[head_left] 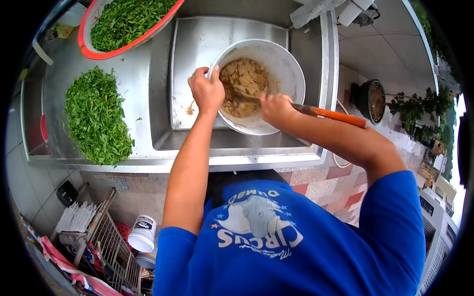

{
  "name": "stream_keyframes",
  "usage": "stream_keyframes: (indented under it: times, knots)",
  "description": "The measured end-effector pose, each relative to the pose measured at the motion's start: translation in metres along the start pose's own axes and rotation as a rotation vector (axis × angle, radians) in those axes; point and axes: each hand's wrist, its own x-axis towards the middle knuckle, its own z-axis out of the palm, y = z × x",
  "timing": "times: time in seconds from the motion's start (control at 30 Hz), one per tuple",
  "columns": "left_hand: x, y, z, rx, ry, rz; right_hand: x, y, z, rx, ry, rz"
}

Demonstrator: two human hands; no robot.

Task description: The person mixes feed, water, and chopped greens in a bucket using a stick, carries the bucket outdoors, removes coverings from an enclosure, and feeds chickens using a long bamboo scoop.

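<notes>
A white bucket stands in the steel sink, holding a thick, lumpy brown mixture. My left hand grips the bucket's rim on its left side, the thumb lying at the edge. Over the bucket's lower right part, my right hand is closed around a long-handled stirring tool. Its handle is dark with an orange end that reaches back over my right forearm. The tool's head is sunk in the mixture, so its shape is hidden.
Chopped green leaves lie heaped on the steel counter left of the sink. A red-rimmed basin of more leaves stands behind. A potted plant is at the right; a white tub and metal rack are at lower left.
</notes>
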Motion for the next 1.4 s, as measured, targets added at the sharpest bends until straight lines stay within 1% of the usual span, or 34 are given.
stream_keyframes:
  times: [0.07,0.2,0.27,0.3,0.33,0.43,0.5,0.57,0.67,0.7,0.77,0.8,0.83,0.87,0.9,1.0,1.03,1.1,1.13,1.17,1.23,1.27,1.33,1.4]
  knots:
    - [0.001,0.003,0.002,-0.005,-0.004,-0.008,-0.022,0.015,0.003,0.021,-0.057,-0.014]
    - [-0.002,0.011,0.007,-0.051,0.007,-0.034,-0.071,0.052,-0.004,0.315,-0.107,0.221]
    - [-0.007,0.011,0.005,-0.056,0.001,-0.047,-0.088,0.064,-0.019,0.199,-0.052,0.306]
    - [-0.007,0.013,0.005,-0.057,-0.012,-0.064,-0.086,0.072,-0.027,0.284,-0.073,0.377]
    - [-0.007,0.012,0.007,-0.052,-0.006,-0.061,-0.078,0.084,-0.031,0.366,-0.090,0.450]
    - [-0.004,0.007,0.011,-0.038,0.003,-0.047,-0.027,0.097,0.008,0.223,0.142,0.408]
    - [-0.006,0.011,0.008,-0.044,0.010,-0.065,0.011,0.083,-0.013,0.302,0.033,0.527]
    - [0.000,0.007,0.010,-0.054,-0.010,-0.060,0.058,0.065,-0.010,0.329,-0.106,0.456]
    - [-0.004,0.005,0.012,-0.047,-0.015,-0.061,0.094,0.011,0.005,0.212,-0.009,0.610]
    - [-0.007,0.004,0.009,-0.040,-0.020,-0.062,0.098,0.004,0.012,0.241,-0.075,0.593]
    - [0.003,0.011,0.009,-0.021,-0.015,-0.036,0.062,0.009,0.003,0.282,-0.073,0.281]
    - [0.001,0.009,0.008,0.000,-0.013,-0.035,0.040,0.004,-0.003,0.215,-0.071,0.222]
    - [-0.003,0.008,0.009,0.020,-0.011,-0.046,0.026,-0.014,0.005,0.189,0.008,0.257]
    - [-0.003,0.007,0.011,0.009,-0.007,-0.047,0.001,-0.021,-0.007,0.133,-0.057,0.151]
    - [-0.003,0.005,0.012,0.000,-0.005,-0.049,-0.022,-0.020,-0.016,0.131,-0.035,0.010]
    - [-0.006,0.010,0.009,-0.015,-0.013,-0.085,-0.047,-0.006,-0.020,0.329,0.000,0.234]
    - [-0.005,0.012,0.007,-0.016,-0.017,-0.097,-0.047,0.011,-0.030,0.322,-0.001,0.267]
    - [-0.003,0.010,0.006,-0.033,-0.003,-0.068,-0.033,0.032,-0.033,0.258,0.189,0.338]
    - [-0.005,0.008,0.008,-0.038,-0.015,-0.050,-0.018,0.044,-0.035,0.246,0.157,0.341]
    - [-0.004,-0.004,0.017,0.020,0.113,0.073,0.001,0.057,-0.037,0.229,0.129,0.346]
    - [0.002,-0.002,0.018,0.003,0.097,0.075,0.039,0.067,-0.022,0.185,0.041,0.387]
    - [-0.003,-0.004,0.015,0.003,0.079,0.067,0.048,0.057,-0.012,0.174,-0.011,0.396]
    - [-0.002,-0.001,0.018,-0.010,0.075,0.058,0.041,0.040,0.016,0.237,-0.032,0.337]
    - [-0.003,-0.001,0.015,-0.014,0.080,0.029,0.020,0.049,0.016,0.251,-0.059,0.263]
